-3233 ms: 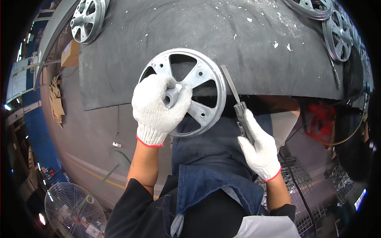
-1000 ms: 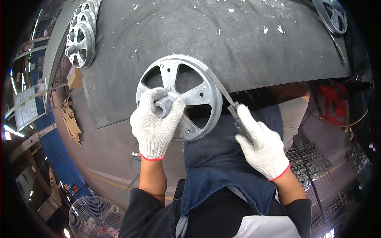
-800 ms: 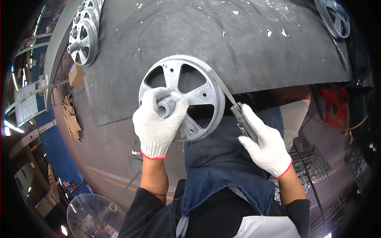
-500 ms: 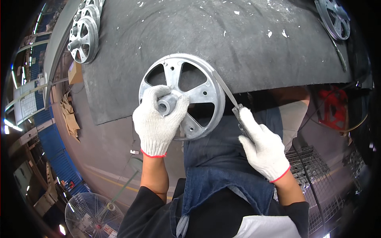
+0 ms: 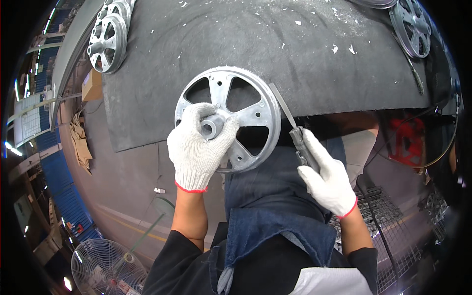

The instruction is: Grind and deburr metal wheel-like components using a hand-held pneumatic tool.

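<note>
At the centre of the frame the left hand (image 5: 199,147) grips the hub of the metal wheel (image 5: 228,118), propped on the edge of the dark table (image 5: 305,54). The right hand (image 5: 327,174) is closed around a file (image 5: 287,120) touching the wheel's right rim. Filing well probably calls for a firmly braced hub and the blade flat along the rim, with even pressure.

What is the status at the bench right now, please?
Left hand grips the wheel at its hub. Right hand holds a file against the rim. Nothing in the way.
</note>
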A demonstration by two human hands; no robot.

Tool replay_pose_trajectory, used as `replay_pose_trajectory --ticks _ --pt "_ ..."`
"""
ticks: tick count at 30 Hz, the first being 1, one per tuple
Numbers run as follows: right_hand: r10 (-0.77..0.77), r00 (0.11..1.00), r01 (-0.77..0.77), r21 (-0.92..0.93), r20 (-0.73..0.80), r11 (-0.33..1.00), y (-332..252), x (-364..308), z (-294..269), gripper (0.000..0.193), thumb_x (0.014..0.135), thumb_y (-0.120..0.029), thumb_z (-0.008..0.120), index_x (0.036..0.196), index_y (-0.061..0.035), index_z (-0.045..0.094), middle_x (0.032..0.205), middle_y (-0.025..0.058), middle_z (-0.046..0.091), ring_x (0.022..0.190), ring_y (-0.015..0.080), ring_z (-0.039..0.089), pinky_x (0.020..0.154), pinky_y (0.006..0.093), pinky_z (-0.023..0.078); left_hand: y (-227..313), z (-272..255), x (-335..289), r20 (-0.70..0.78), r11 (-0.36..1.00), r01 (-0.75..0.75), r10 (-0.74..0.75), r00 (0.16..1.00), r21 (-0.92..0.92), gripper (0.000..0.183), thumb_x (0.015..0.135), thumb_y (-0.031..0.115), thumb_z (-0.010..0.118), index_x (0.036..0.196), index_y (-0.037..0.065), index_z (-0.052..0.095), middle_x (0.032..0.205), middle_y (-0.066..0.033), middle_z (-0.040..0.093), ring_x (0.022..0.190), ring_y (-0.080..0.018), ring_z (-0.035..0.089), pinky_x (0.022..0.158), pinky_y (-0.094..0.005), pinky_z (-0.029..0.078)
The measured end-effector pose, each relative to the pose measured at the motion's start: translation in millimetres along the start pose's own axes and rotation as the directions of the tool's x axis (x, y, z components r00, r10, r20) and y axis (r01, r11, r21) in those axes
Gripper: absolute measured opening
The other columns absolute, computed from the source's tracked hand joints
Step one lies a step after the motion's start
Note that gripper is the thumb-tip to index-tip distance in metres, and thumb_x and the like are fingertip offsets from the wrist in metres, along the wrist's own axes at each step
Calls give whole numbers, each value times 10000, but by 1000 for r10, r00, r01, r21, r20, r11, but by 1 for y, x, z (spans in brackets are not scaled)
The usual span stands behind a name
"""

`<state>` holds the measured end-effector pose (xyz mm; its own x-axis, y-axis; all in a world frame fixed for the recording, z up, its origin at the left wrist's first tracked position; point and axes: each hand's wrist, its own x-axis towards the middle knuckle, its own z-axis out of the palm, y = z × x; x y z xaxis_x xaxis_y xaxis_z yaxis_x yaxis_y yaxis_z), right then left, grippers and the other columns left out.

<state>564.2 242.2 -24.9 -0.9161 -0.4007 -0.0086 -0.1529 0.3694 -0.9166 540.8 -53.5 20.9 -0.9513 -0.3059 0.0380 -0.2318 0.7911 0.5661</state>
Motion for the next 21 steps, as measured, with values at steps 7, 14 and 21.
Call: replay_pose_trajectory --ticks 7,14,21 --pt "319 923 -374 308 213 875 11 0 -6 787 1067 -43 664 1804 -82 391 1163 103 779 661 94 631 674 279 587 -1 2 0 -8 999 -1 0 1000 -32 440 872 278 999 1167 37 778 984 -124 831 888 -216 829 833 -352 647" --pt "550 713 -701 409 435 585 -20 9 -24 790 1044 -65 695 1788 -92 430 1190 97 806 705 111 667 770 316 611 -1 1 -3 -6 1000 -2 2 1000 1 402 897 259 977 1164 33 778 978 -127 826 875 -208 825 818 -352 643" --pt "65 997 -66 25 36 998 21 -9 -17 906 975 -108 831 1787 -116 430 1294 186 804 808 263 717 862 374 622 -1 -9 12 58 990 -141 141 988 1 337 905 212 948 1151 29 808 1010 -133 835 885 -219 824 829 -352 639"
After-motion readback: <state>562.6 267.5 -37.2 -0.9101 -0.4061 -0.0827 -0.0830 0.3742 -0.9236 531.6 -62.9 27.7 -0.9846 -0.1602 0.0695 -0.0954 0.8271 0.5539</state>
